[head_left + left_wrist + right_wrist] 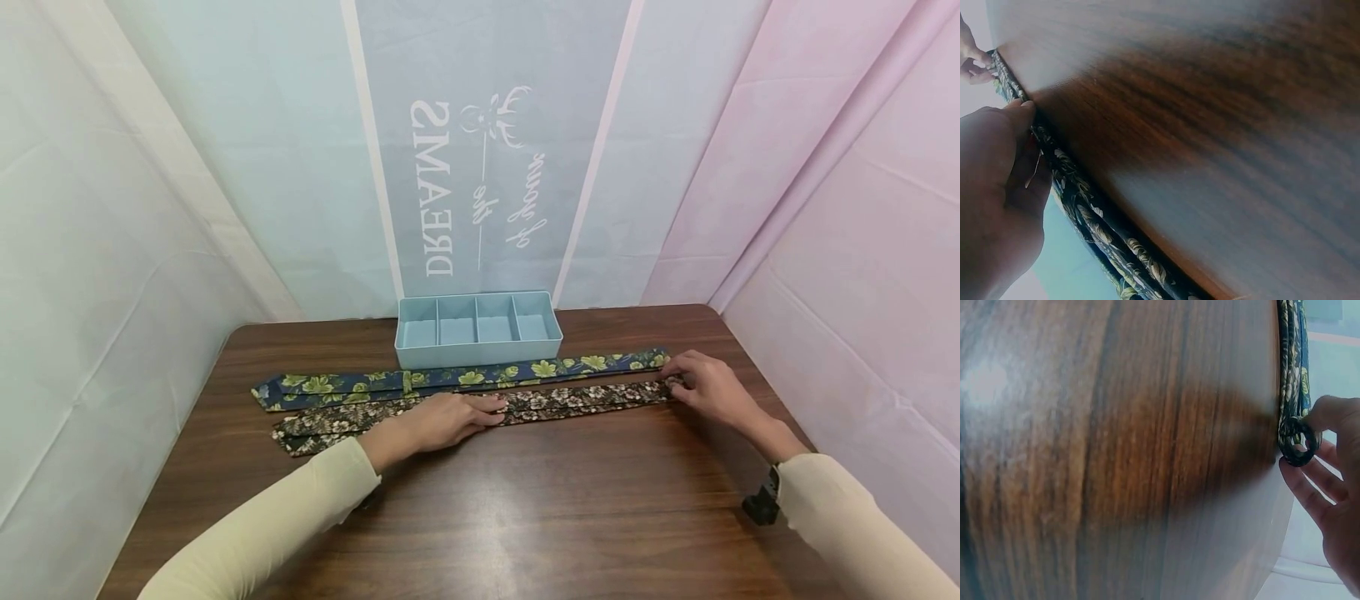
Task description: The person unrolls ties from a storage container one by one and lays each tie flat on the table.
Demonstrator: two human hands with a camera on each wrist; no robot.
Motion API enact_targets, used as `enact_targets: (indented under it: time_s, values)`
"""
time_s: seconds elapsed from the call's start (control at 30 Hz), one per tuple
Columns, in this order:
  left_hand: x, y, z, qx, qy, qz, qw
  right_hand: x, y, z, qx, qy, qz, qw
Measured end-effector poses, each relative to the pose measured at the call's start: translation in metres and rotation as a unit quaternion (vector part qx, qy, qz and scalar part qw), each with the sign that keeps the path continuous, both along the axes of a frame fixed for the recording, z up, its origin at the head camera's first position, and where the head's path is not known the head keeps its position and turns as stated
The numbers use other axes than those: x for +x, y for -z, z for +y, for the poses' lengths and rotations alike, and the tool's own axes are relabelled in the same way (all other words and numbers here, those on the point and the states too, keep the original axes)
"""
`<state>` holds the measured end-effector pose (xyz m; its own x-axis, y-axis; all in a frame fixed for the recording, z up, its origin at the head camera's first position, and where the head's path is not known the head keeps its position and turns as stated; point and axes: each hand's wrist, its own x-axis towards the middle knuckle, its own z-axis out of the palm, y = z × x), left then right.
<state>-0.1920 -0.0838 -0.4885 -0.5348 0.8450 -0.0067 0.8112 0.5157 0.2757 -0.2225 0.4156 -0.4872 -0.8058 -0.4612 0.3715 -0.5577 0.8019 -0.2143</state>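
A dark necktie with a cream floral print, folded lengthwise, lies across the wooden table. Midway along it my left hand grips it by the edges, thumb on the near side in the left wrist view. My right hand pinches the tie's right end, which curls into a small loop between thumb and fingers in the right wrist view. Just behind, a navy necktie with yellow-green flowers lies folded, nearly parallel. Its right end is close by my right fingertips.
A light blue box with several compartments stands behind the ties at the table's back edge. Printed cloth hangs behind the table, and pale cloth walls close in both sides.
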Motion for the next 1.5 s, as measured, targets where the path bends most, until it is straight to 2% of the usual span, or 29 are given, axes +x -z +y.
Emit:
enact_targets:
  time_s: [0.37,0.73,1.13,1.3,1.5]
  values:
    - [0.004,-0.003,-0.006,0.015,-0.001,0.019,0.9997,0.001,-0.001,0.007,0.008,-0.004,-0.010,0.9999]
    - [0.007,-0.001,-0.013,0.007,-0.008,0.040,0.9992,-0.002,-0.002,0.014,0.006,0.002,0.009,0.9999]
    - [0.007,-0.001,-0.016,0.018,-0.008,0.047,0.9987,-0.004,-0.009,0.015,-0.005,0.035,-0.047,0.9982]
    - [0.008,-0.002,-0.017,0.012,-0.012,0.036,0.9992,-0.004,-0.011,0.013,-0.009,0.045,-0.069,0.9965]
    - [0.007,-0.006,-0.018,-0.002,0.000,0.045,0.9990,-0.002,-0.015,0.009,-0.002,0.044,-0.068,0.9967]
